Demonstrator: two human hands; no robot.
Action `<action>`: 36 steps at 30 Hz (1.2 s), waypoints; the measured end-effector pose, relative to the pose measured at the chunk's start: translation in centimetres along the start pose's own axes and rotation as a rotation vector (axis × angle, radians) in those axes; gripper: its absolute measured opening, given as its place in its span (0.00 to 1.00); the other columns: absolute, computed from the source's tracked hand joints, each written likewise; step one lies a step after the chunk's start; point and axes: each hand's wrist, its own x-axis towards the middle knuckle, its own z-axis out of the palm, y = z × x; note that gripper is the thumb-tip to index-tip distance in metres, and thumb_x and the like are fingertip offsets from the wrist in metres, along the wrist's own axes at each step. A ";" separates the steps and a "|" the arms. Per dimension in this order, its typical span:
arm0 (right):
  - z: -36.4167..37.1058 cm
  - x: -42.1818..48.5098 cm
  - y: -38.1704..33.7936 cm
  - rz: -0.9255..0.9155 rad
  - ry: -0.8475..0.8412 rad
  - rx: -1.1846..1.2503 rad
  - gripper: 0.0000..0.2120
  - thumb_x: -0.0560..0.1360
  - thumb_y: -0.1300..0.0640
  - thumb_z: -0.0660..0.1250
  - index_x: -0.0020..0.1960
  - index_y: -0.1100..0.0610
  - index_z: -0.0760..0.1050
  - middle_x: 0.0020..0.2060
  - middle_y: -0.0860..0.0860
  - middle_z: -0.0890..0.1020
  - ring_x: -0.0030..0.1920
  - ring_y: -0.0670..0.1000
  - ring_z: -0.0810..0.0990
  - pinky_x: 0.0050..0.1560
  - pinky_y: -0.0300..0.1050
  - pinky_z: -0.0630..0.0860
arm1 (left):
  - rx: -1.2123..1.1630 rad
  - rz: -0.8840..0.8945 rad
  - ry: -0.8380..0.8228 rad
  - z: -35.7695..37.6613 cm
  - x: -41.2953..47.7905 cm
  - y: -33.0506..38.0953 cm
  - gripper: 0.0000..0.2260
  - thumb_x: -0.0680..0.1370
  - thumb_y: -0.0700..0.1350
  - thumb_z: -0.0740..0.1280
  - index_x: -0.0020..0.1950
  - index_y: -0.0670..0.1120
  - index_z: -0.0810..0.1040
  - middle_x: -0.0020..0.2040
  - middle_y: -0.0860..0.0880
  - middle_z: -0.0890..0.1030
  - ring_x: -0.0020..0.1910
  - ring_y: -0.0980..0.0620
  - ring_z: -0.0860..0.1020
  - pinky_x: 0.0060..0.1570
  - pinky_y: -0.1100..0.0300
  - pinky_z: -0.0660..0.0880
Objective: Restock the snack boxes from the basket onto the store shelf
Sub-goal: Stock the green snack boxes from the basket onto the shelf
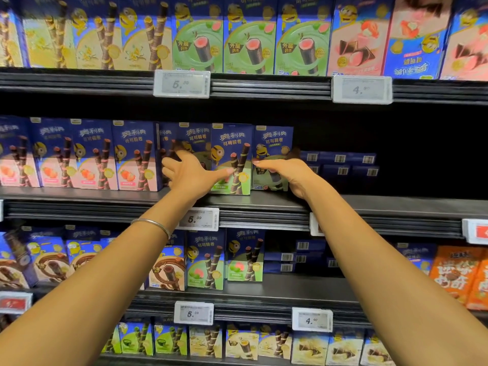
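Three blue-and-green snack boxes stand side by side on the middle shelf (383,207). My left hand (190,173) holds the left box (196,137), fingers curled round its left edge, thumb stretched right onto the front of the middle box (232,143). My right hand (287,175) holds the right box (273,141), its thumb across the front and its fingers round the right side. All three boxes are upright, and the basket is out of view.
Strawberry boxes (134,154) fill the shelf to the left. Right of my hands, flat boxes (340,163) with barcodes lie deep in a dark gap. Price tags (199,219) clip to the shelf edges. Shelves above and below hold more boxes.
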 end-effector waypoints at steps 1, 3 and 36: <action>0.0 0.0 0.0 -0.004 0.002 0.003 0.35 0.63 0.41 0.82 0.63 0.58 0.80 0.61 0.54 0.81 0.64 0.55 0.76 0.56 0.48 0.68 | -0.001 0.003 0.000 0.0 0.0 0.0 0.56 0.64 0.68 0.80 0.77 0.39 0.56 0.76 0.34 0.55 0.77 0.33 0.56 0.73 0.37 0.63; 0.0 0.2 0.1 -0.007 -0.001 0.009 0.35 0.62 0.41 0.83 0.62 0.58 0.80 0.60 0.54 0.82 0.63 0.55 0.77 0.56 0.48 0.70 | -0.003 -0.003 -0.001 0.0 0.1 0.0 0.57 0.64 0.68 0.80 0.77 0.38 0.55 0.77 0.34 0.54 0.77 0.33 0.56 0.73 0.38 0.63; -0.9 -1.9 -0.5 -0.056 -0.037 0.070 0.21 0.56 0.37 0.83 0.38 0.52 0.87 0.51 0.49 0.85 0.63 0.54 0.75 0.61 0.52 0.64 | -0.181 0.008 -0.004 -1.6 -0.6 0.2 0.60 0.70 0.67 0.76 0.84 0.42 0.41 0.82 0.36 0.45 0.81 0.33 0.49 0.76 0.36 0.60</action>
